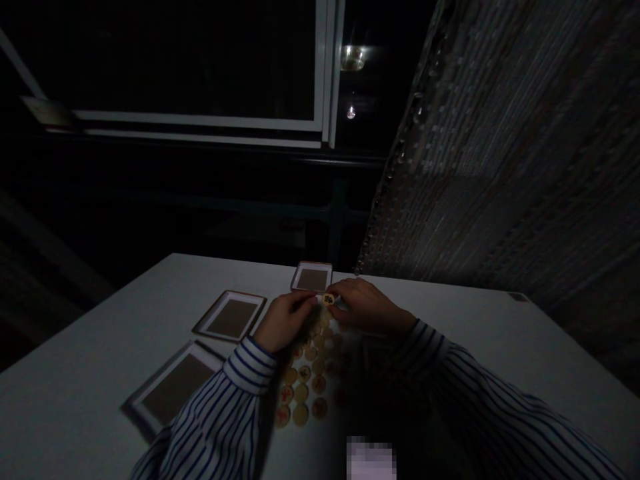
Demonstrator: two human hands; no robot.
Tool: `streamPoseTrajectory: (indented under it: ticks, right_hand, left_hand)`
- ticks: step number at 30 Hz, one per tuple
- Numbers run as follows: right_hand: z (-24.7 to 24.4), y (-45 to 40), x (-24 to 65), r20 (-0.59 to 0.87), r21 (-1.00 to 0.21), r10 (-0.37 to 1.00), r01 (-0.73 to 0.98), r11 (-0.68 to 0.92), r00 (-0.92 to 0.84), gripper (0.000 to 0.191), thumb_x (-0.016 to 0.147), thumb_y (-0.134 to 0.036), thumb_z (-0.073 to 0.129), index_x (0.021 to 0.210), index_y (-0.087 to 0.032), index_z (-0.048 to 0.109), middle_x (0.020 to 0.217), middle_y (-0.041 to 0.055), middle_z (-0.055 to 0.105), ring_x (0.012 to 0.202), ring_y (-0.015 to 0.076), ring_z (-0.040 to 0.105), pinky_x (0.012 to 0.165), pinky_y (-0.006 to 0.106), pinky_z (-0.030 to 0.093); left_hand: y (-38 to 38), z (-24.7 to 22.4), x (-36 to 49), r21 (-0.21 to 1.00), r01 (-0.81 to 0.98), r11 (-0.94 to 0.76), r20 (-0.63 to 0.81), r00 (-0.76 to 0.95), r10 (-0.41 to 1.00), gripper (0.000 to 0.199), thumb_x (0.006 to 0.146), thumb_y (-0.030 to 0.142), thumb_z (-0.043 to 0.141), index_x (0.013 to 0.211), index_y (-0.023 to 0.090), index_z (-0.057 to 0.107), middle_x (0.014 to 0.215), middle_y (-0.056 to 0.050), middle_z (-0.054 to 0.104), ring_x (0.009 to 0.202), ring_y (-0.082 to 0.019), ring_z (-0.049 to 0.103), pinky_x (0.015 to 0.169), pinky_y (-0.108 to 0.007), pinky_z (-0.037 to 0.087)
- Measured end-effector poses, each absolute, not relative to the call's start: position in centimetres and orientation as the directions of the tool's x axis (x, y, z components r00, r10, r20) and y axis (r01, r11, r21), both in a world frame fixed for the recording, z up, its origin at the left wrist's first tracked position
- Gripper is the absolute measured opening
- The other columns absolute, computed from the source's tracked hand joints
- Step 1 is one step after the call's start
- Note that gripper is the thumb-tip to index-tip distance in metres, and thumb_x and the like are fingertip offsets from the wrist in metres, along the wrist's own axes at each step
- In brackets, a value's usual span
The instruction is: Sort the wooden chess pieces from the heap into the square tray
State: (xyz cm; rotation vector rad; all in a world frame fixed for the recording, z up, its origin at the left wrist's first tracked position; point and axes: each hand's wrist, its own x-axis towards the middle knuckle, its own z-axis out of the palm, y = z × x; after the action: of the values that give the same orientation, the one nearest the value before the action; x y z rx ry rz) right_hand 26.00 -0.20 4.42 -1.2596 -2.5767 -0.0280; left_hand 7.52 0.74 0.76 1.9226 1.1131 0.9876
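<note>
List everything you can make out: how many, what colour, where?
table: one, white, lower half
frames: three, brown centres, white borders, table's left and far side
loose pieces: many, partly hidden, tan, some red-marked, mid-table
held piece: one, tan, black-marked, beyond loose pieces
bead curtain: one, greyish, right
window frame: one, white, upper left
lights: two, pale, top centre
sleeves: two, white with blue stripes, lower view
left hand: one, bare, beside held piece
right hand: one, bare, pinching held piece
</note>
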Motion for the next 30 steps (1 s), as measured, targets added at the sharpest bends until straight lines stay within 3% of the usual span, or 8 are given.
streamPoseTrajectory:
  ticks: [8,13,17,23,30]
  right_hand:
    - [4.4,-3.1,27.6,0.329,-0.117,0.748,0.761,0.639,-0.577,0.023,0.079,-0.029,0.048,0.096,-0.015,0.056,0.089,0.0065,0.062,0.083,0.0166,0.054,0.075,0.028,0.036]
    - [3.5,-4.1,28.7,0.337,-0.145,0.745,0.751,0.644,-0.575,0.024,0.078,-0.03,0.05,0.098,-0.017,0.056,0.089,0.005,0.063,0.083,0.0162,0.055,0.075,0.029,0.037]
    - [2.7,-4.8,29.3,0.336,-0.191,0.752,0.741,0.644,-0.567,0.026,0.077,-0.03,0.05,0.099,-0.018,0.057,0.087,0.0044,0.063,0.078,0.0147,0.056,0.072,0.027,0.038]
    - [1.0,-5.4,30.5,0.404,-0.348,0.764,0.688,0.637,-0.503,0.025,0.076,-0.029,0.052,0.099,-0.018,0.057,0.085,0.0046,0.063,0.074,0.0131,0.056,0.068,0.025,0.042]
    - [0.0,-6.0,31.8,0.447,-0.618,0.795,0.501,0.606,-0.411,0.026,0.076,-0.027,0.053,0.099,-0.016,0.056,0.088,0.0053,0.063,0.072,0.0113,0.057,0.065,0.022,0.045]
  left_hand:
    - [-2.2,0.9,10.4,0.972,0.087,-0.216,0.185,0.278,0.943,0.031,0.071,0.037,0.056,0.091,0.015,0.065,0.092,-0.007,0.067,0.088,-0.021,0.059,0.082,-0.032,0.043]
    - [-3.6,0.4,11.8,0.996,0.002,-0.087,0.083,0.247,0.966,0.027,0.066,0.034,0.062,0.085,0.015,0.066,0.082,-0.006,0.068,0.077,-0.018,0.061,0.07,-0.028,0.046]
    - [-4.3,-0.3,12.8,0.995,-0.099,-0.022,0.047,0.258,0.965,0.025,0.065,0.031,0.064,0.083,0.014,0.065,0.084,-0.006,0.068,0.078,-0.017,0.061,0.073,-0.027,0.046]
    - [-4.9,-2.1,13.9,0.981,-0.193,0.036,0.011,0.239,0.971,0.029,0.064,0.032,0.065,0.086,0.013,0.064,0.085,-0.008,0.067,0.078,-0.017,0.06,0.072,-0.027,0.045]
    - [-5.8,-3.0,15.2,0.971,-0.205,0.124,-0.084,0.193,0.978,0.035,0.065,0.038,0.063,0.091,0.015,0.063,0.067,-0.003,0.064,0.049,-0.008,0.053,0.045,-0.019,0.04]
